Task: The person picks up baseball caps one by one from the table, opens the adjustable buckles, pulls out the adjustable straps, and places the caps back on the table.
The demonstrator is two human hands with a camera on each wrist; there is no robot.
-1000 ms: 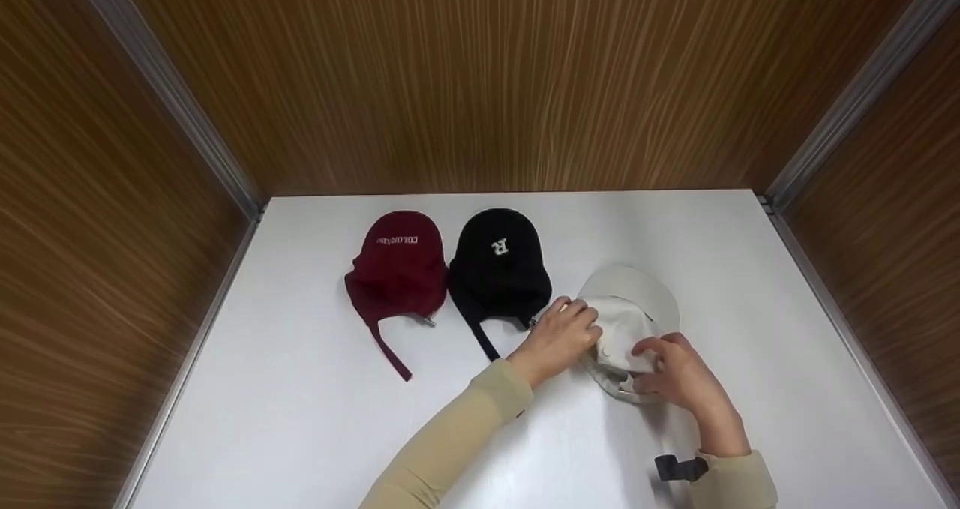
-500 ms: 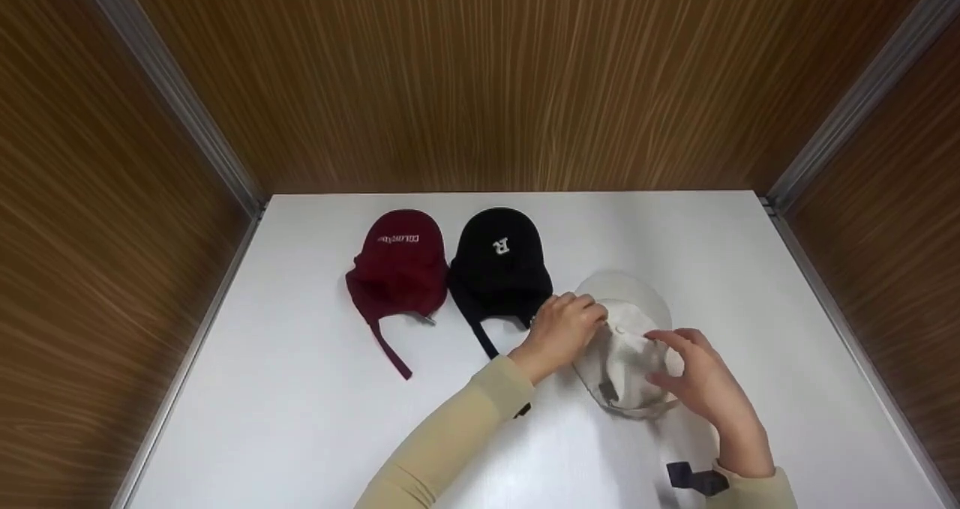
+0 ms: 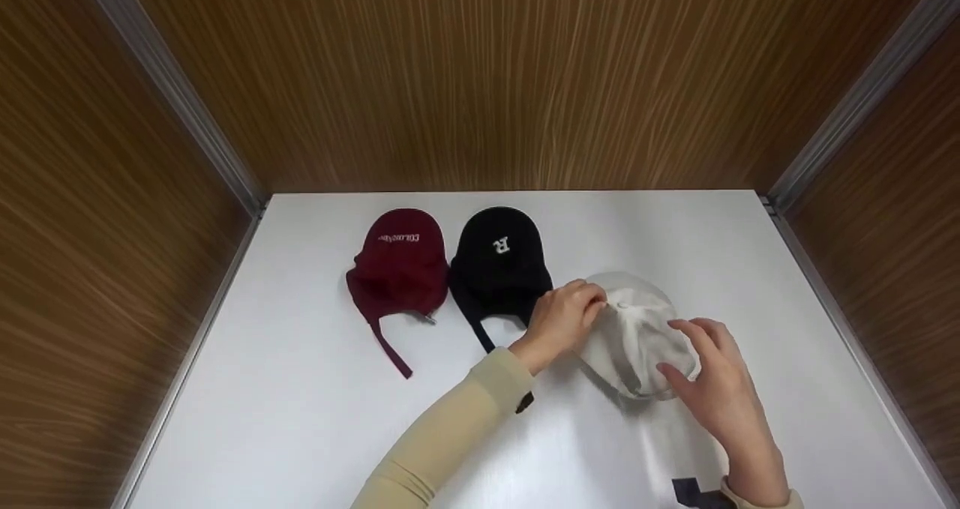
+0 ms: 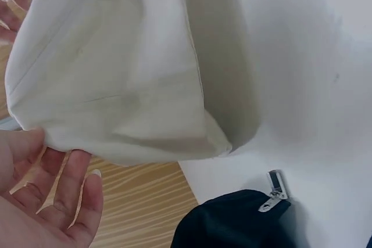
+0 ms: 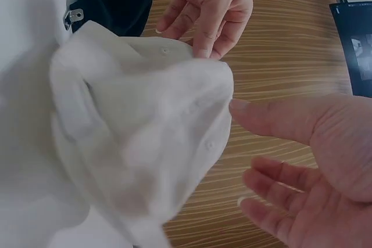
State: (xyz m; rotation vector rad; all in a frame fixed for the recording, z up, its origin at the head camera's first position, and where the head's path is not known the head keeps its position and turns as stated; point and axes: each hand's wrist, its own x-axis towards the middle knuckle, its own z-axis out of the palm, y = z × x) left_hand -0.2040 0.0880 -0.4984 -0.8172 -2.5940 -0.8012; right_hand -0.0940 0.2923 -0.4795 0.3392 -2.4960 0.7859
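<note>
A cream baseball cap (image 3: 637,329) is at the right, crown up and wrinkled. My left hand (image 3: 564,315) pinches the left side of its crown between thumb and fingers, and the left wrist view shows the cap's fabric (image 4: 116,85) in that pinch. Around the cap's right side my right hand (image 3: 720,381) has its thumb and fingers spread. In the right wrist view, the right thumb (image 5: 273,117) is at the edge of the cap's crown (image 5: 168,114); whether it touches is hard to tell. The cap's brim is partly hidden behind its crown.
Left of the cream cap lies a black cap (image 3: 499,261) with a white R, its strap partly behind my left hand. Beside that is a dark red cap (image 3: 401,269), strap trailing toward me. Wood-grain panels (image 3: 495,82) wall the white table (image 3: 285,419) on three sides.
The cream cap's crown has been raised and puffed out, and its rear strap opening has turned out of view. My right hand has drawn back rightward with fingers spreading; the left keeps its pinch.
</note>
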